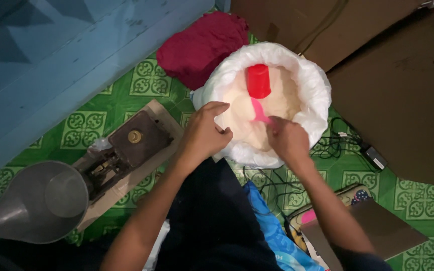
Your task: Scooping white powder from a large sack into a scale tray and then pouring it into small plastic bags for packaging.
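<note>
Now scoop [258, 88] handle between right hand [288, 140] fingers

Green floor covering [418, 198] with a pale ornamental square pattern runs across the middle and lower right of the frame. A light blue painted wooden surface [51, 60] fills the upper left. Brown cardboard sheets [403, 100] cover the upper right, and a dark red cloth [202, 45] lies at the top centre. Black cables [337, 143] trail over the floor at the right. The light is dim and even.

Red scoop [258, 82], white sack [313, 83], cream flour [237, 108], green patterned floor [146, 78], maroon cloth [204, 42].
</note>
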